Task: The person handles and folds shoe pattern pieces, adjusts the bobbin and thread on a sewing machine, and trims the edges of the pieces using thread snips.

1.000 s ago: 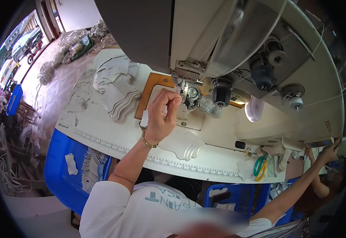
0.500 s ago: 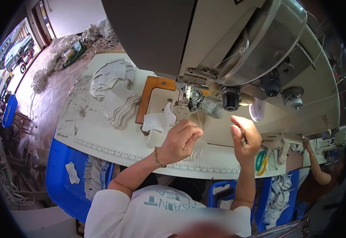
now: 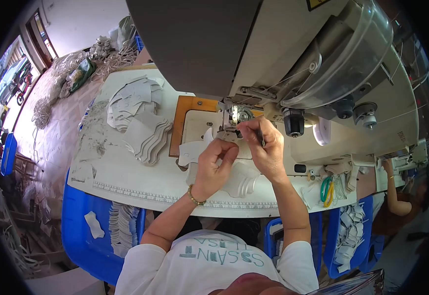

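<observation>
My left hand (image 3: pixel 215 167) is closed, fingers curled towards the thumb, just in front of the sewing machine's (image 3: pixel 268 73) needle area. Whatever lies in its fingertips is too small to make out. Beside it, my right hand (image 3: pixel 266 150) is raised close to the presser foot (image 3: pixel 233 118), thumb and forefinger pinched. A slim dark tool with a metal tip (image 3: pixel 261 138) sits in that hand; its kind is unclear. White cut pieces (image 3: pixel 190 152) lie left of my left hand at the orange-edged plate (image 3: pixel 176 132). More curved white pieces (image 3: pixel 241 181) lie beneath my hands.
Stacked white pieces (image 3: pixel 148 137) lie at the left of the table (image 3: pixel 126 172), with a ruler strip (image 3: pixel 141 191) along its front edge. Blue bins (image 3: pixel 77 216) holding pieces stand below. Green and yellow loops (image 3: pixel 327 191) lie at right. Another person's arm (image 3: pixel 394 196) shows far right.
My right hand has moved left and up to the needle area. My left hand has shifted slightly, and the thread seen running down to it no longer shows clearly. The view has shifted a little.
</observation>
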`<state>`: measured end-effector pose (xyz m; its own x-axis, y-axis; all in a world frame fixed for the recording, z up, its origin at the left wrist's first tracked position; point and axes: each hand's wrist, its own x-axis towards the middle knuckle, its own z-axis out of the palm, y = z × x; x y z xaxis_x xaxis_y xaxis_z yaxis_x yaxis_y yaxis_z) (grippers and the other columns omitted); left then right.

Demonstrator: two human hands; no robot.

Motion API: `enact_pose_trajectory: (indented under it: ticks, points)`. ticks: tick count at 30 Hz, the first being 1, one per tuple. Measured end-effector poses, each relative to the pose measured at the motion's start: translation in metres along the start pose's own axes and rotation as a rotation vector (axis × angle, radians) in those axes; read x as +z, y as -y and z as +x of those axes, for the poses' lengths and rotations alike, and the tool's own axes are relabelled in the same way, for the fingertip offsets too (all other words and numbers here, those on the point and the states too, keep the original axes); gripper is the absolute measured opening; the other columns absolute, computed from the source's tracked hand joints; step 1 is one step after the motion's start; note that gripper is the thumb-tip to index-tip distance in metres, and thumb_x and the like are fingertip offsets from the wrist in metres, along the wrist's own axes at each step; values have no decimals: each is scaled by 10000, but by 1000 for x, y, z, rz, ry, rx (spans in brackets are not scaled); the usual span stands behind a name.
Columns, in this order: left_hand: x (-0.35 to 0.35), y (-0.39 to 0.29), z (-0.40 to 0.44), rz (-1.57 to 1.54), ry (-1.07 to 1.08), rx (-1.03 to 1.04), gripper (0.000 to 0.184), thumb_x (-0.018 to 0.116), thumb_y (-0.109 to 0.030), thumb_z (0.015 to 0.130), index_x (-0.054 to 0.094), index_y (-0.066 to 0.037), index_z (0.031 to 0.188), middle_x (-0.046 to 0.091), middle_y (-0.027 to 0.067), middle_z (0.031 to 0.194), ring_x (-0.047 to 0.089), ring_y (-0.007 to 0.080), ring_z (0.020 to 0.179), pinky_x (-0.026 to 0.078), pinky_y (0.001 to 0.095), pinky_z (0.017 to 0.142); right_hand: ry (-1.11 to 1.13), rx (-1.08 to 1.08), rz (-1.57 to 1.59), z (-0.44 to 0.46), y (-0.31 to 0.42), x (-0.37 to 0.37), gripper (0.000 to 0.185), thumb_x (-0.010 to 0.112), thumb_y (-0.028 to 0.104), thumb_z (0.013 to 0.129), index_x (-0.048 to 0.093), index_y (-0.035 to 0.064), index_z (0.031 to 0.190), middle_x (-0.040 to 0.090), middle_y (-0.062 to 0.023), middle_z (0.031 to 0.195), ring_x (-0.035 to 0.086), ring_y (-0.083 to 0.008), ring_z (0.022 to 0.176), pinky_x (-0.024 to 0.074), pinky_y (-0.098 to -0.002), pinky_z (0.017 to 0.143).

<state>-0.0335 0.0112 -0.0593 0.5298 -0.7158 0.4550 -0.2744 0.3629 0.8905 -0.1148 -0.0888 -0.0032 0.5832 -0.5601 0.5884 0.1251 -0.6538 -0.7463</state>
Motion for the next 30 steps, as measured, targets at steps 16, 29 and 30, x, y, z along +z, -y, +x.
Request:
enact_pose_trajectory:
  ticks: [16, 29, 30]
  points:
    - [-18, -6, 15, 79, 38, 198, 81, 646, -54, 783, 615, -27, 853, 610, 59, 828, 553, 96, 804, 456, 207, 649, -14, 630, 601, -79, -19, -2, 338, 560, 181, 850, 515, -23, 1116, 591, -114, 970, 552, -87, 735, 285, -156, 379]
    - [-16, -30, 15, -270, -83, 78, 40, 548, -20, 843, 545, -4, 807, 548, 22, 768, 450, 46, 636, 369, 178, 572, -358, 138, 188, -50, -43, 12, 637, 561, 114, 847, 208, 4, 1365, 510, -127, 1169, 509, -174, 1057, 402, -280, 879]
    - [-15, -30, 11, -244, -98, 63, 50, 534, -19, 847, 542, -3, 800, 552, 32, 774, 451, 56, 636, 369, 187, 588, -326, 170, 184, -47, -29, 11, 633, 555, 95, 842, 215, 39, 1373, 521, -134, 1152, 515, -184, 1054, 409, -276, 861]
